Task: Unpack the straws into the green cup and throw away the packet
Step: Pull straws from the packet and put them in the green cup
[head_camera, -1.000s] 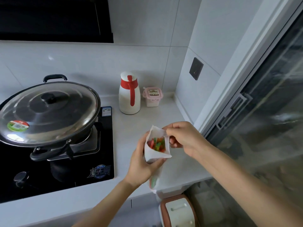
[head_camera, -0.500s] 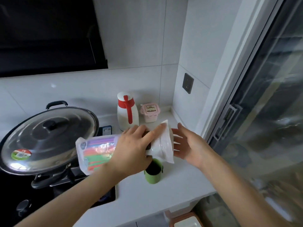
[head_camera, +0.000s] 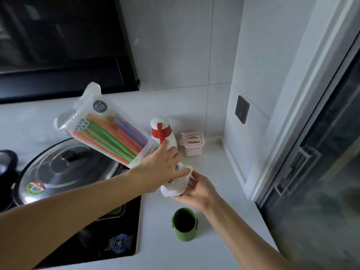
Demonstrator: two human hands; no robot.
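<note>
The clear straw packet (head_camera: pixel 101 129) is tilted in the air, its sealed end up at the left and its open mouth down at the right. Coloured straws (head_camera: pixel 109 133) show inside it. My left hand (head_camera: pixel 163 168) grips the packet near its lower end. My right hand (head_camera: pixel 198 190) is cupped under the mouth, with its fingers curled round the crumpled white edge. The green cup (head_camera: pixel 185 225) stands upright and empty on the white counter (head_camera: pixel 224 240), just below and in front of both hands.
A wok with a steel lid (head_camera: pixel 64 172) sits on the black hob (head_camera: pixel 116 236) at the left. Behind the hands stand a white and red flask (head_camera: pixel 163 133) and a pink-lidded box (head_camera: pixel 191 145). A wall and a glass sliding door (head_camera: pixel 311 172) close the right side.
The packet went from lying level to tilted, sealed end raised to the left. My right hand closed under its mouth. The cup now shows in front of the hands.
</note>
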